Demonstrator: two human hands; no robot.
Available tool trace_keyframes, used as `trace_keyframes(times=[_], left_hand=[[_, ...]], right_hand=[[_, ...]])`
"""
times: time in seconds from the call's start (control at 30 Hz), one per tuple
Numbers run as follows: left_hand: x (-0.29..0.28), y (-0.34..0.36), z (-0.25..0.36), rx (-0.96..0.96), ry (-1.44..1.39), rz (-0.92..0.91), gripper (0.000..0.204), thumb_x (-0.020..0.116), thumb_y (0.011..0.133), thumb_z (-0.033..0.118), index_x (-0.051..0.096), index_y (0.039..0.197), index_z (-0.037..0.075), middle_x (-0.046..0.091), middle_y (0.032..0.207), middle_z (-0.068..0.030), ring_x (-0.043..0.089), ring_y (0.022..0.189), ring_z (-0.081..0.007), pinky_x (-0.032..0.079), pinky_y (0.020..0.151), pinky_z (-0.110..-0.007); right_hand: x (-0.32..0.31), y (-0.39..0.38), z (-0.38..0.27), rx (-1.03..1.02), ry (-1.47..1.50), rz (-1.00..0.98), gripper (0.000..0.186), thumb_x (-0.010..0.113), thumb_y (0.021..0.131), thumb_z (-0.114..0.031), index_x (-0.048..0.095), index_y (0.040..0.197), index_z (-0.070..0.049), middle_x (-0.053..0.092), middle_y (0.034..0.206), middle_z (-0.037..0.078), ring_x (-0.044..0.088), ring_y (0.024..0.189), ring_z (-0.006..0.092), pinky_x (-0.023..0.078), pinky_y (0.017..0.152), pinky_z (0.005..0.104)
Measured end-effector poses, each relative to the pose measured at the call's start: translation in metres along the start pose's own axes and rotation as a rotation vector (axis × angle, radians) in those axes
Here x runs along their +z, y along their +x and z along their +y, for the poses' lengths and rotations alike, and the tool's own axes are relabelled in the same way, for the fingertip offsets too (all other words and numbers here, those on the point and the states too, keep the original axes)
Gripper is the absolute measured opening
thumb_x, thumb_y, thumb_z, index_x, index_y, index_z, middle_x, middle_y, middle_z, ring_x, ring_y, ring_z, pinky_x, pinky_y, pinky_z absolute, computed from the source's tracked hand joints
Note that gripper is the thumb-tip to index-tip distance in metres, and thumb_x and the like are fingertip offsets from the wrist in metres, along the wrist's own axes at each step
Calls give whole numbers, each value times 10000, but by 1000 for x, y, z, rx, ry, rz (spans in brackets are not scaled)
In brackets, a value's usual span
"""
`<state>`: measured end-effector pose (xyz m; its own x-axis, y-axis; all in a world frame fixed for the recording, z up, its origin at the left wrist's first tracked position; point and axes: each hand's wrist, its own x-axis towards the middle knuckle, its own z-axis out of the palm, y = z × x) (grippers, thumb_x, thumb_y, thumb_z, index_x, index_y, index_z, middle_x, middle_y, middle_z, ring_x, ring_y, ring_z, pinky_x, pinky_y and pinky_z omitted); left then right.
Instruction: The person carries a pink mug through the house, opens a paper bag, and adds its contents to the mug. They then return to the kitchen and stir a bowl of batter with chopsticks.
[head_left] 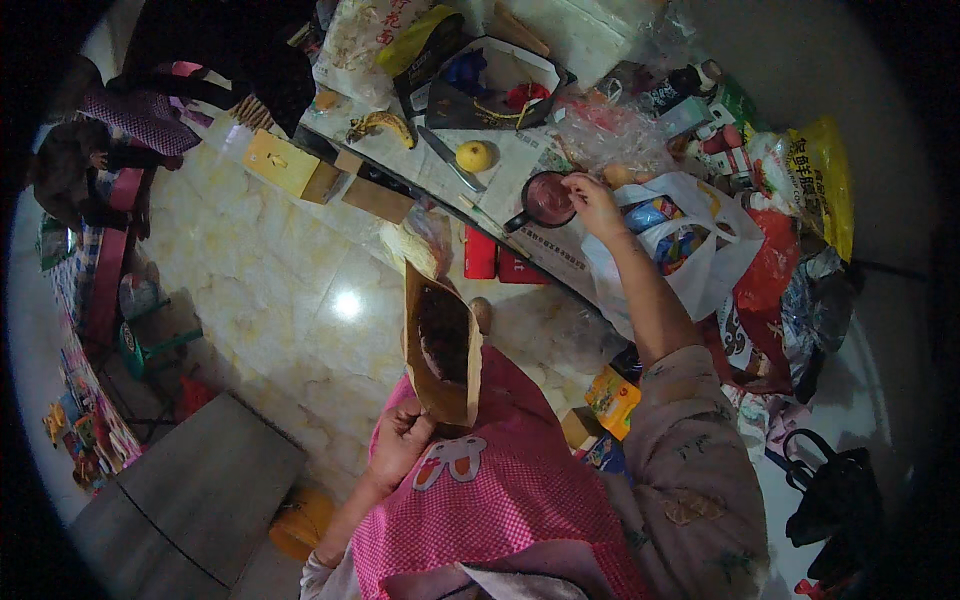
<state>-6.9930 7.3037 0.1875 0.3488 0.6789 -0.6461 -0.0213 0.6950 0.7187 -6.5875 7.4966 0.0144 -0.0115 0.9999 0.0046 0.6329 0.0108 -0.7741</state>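
Gripping the edge of an open brown paper bag [458, 404] near the clock's middle, the left hand [402, 440] sits at seven o'clock; at two, the right hand [597, 207] curls over a dark mug's rim [527, 208] on the counter [508, 188], exact hold unclear

Tan bag [448, 398], pink checked apron [510, 490]; yellow fruit [474, 156]
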Motion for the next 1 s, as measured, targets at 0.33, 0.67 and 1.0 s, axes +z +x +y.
trace_keyframes(times=[0.33, 0.67, 1.0], left_hand=[[-3, 5, -8, 8, 8, 63, 194, 463, 933, 112, 600, 967, -22, 638, 875, -38, 582, 775, -99, 475, 714, -258], [-5, 20, -7, 28, -599, 40, 221, 562, 896, 247, 580, 865, 30, 627, 852, -95, 602, 795, -210, 499, 770, -346], [-17, -22, 54, 625, 794, 103, 158, 600, 790, 107, 518, 860, -8, 588, 922, -123, 550, 869, -277, 440, 801, -380]], right_hand=[[40, -84, -111, 461, 726, -226, 208, 548, 885, -113, 562, 1088, -70, 594, 999, 7, 562, 865, 88, 466, 705, 249], [55, -172, -265, -224, 27, -357, 382, 675, 781, -271, 577, 1055, -23, 586, 1029, 119, 575, 947, 273, 485, 783, 364], [57, -176, -291, -329, 214, -191, 112, 641, 770, -100, 617, 852, -27, 602, 846, 88, 583, 817, 267, 489, 693, 362]])
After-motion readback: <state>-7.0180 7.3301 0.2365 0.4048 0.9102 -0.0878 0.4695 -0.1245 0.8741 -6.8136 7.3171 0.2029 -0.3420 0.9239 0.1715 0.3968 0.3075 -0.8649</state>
